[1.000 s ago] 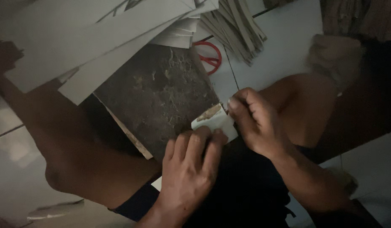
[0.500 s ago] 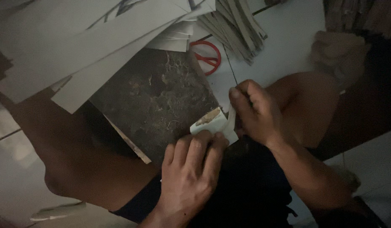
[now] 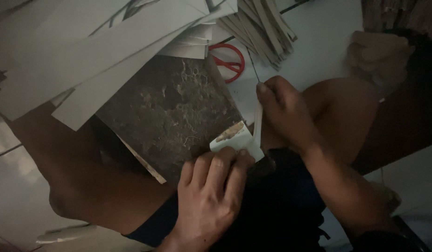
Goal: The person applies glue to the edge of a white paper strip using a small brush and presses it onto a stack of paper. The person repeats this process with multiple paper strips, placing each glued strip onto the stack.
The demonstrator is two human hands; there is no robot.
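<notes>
Pale card sheets (image 3: 85, 51) lie fanned across the far left of the white tiled floor (image 3: 318, 42), overlapping the far edge of a dark mottled board (image 3: 169, 112) that rests on the person's lap. At the board's near right corner, the left hand (image 3: 211, 196) presses its fingers flat on a small white card piece (image 3: 237, 140), pinning it without clenching. Red-handled scissors (image 3: 230, 60) lie on the floor just beyond the board. The right hand (image 3: 286, 112) pinches a thin pale strip (image 3: 258, 123) rising from the card piece.
</notes>
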